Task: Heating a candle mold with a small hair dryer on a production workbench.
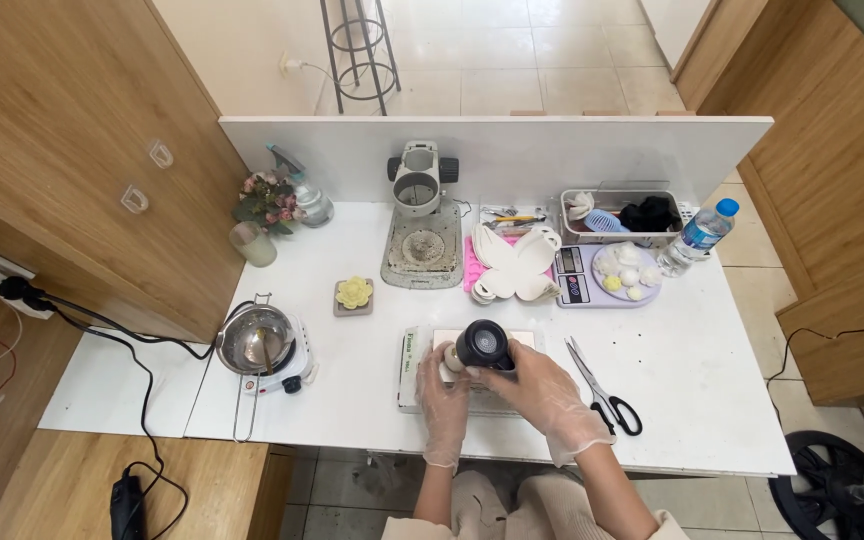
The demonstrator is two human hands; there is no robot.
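Both gloved hands, left hand and right hand, clasp black jar

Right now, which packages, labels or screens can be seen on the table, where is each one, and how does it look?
Water bottle: far right by the grey bin, clear, blue cap, blue-white label.
Kitchen scale: right of the white moulds, flat, lilac, small dark screen and buttons.
Flat box: under the left hand and right hand, white-grey, green print on its edge.
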